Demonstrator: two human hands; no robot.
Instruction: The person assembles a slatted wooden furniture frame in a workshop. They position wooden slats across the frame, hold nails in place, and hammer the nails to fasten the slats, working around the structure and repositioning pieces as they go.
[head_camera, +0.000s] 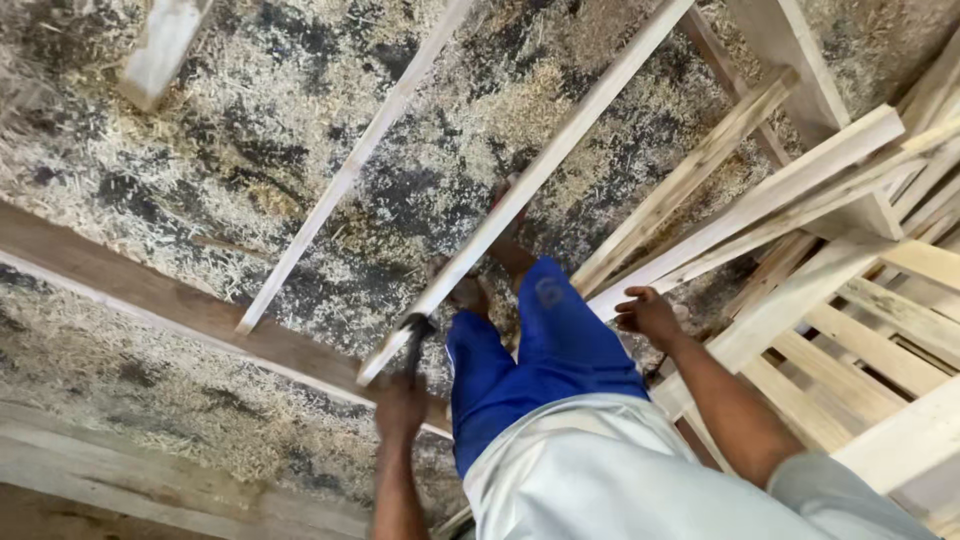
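Blurred with motion: left hand (400, 405) and dark-headed hammer (415, 335) at the near end of the long pale slat (530, 180); grip hard to read, handle mostly lost behind the fingers. Cut off by the bottom edge: both forearms, pale shirt (600, 470). Hidden behind the slat: part of both feet, shoes too dim to make out. Right of the slat, right hand (648, 315) soft-edged, fingers spread; contact with the stacked pale frames (860, 300) impossible to tell. Frames themselves cut off by the right edge. Left of the slat, wide dark board (150, 295) running out past the left edge.
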